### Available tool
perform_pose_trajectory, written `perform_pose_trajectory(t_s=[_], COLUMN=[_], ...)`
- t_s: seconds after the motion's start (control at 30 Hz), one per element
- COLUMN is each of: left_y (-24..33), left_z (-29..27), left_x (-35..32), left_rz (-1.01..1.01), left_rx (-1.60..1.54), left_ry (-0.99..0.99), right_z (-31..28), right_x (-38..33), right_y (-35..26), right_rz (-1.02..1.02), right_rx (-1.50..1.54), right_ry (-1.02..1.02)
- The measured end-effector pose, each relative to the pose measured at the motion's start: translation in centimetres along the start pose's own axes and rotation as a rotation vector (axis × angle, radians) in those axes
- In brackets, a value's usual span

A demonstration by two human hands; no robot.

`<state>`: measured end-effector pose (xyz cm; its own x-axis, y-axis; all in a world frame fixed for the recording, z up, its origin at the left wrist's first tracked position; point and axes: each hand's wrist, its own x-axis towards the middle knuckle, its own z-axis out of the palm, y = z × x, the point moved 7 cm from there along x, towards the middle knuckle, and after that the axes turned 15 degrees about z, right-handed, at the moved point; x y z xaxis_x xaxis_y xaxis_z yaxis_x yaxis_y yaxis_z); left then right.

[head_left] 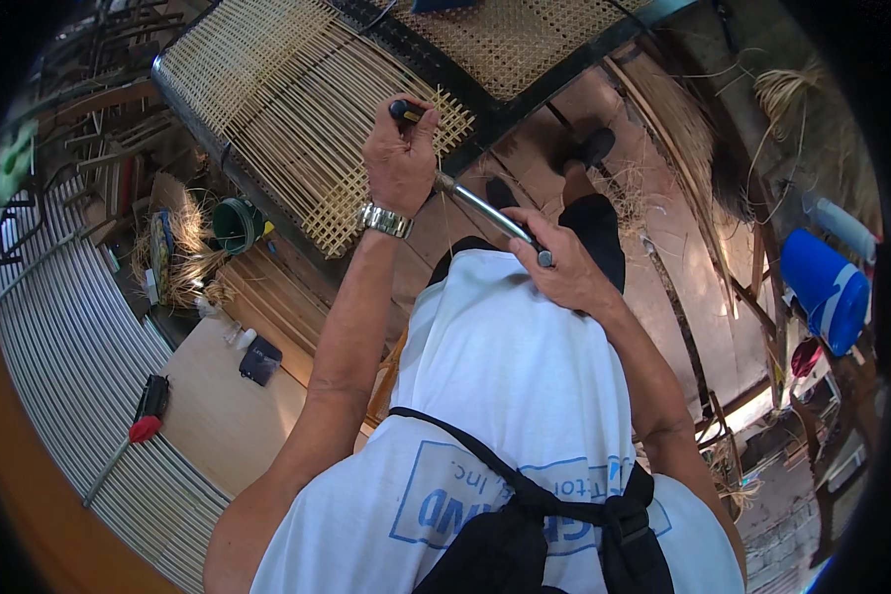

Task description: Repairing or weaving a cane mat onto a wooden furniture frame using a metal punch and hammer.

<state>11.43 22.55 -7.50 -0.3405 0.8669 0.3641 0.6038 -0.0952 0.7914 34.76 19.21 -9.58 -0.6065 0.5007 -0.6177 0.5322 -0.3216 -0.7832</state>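
Note:
My left hand [399, 163], with a metal-banded watch at the wrist, is closed round a black handle with a yellow mark [406, 111]. Beneath it lies a half-woven cane panel [297, 119] in a dark frame, its strands crossed at one end and running lengthwise in the middle. From beside that hand a shiny metal rod [487, 211] with a dark end slants down to my right hand [564, 262], whose fingers close on its lower end near my shirt. Whether rod and handle are one tool, I cannot tell.
A second woven cane panel [535, 49] adjoins at the upper right. Left of me are a green bucket [236, 226], a pale board [223, 396] with a dark pouch [260, 361], and ridged metal sheeting [89, 366]. A blue container [824, 287] and loose cane strands [663, 129] lie rightward.

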Motion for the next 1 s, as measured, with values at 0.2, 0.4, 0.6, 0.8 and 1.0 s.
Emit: perform_pose_trajectory(t_s=[0.2,0.4,0.6,0.8,1.0], left_y=[-0.6,-1.2,0.1,-1.2,-1.0], left_z=[0.4,0.7,0.2,0.0,-0.5], left_x=[0.6,-0.1,0.3,-0.6,0.2], left_rz=[-0.018,-0.015,-0.034,-0.055,-0.043], left_rx=[0.11,0.097,-0.039,0.034,-0.029], left_ry=[-0.075,-0.013,0.014,0.011,0.018], right_z=[0.3,0.5,-1.3,0.5,-0.3], right_x=[-0.3,-0.5,0.2,-1.1,-0.7], right_y=[0.3,0.4,0.7,0.2,0.3], right_rz=[-0.045,-0.032,-0.005,-0.058,0.003], right_rx=[-0.031,-0.031,0.076,0.032,-0.03], right_ry=[-0.041,-0.059,0.207,0.048,-0.021])
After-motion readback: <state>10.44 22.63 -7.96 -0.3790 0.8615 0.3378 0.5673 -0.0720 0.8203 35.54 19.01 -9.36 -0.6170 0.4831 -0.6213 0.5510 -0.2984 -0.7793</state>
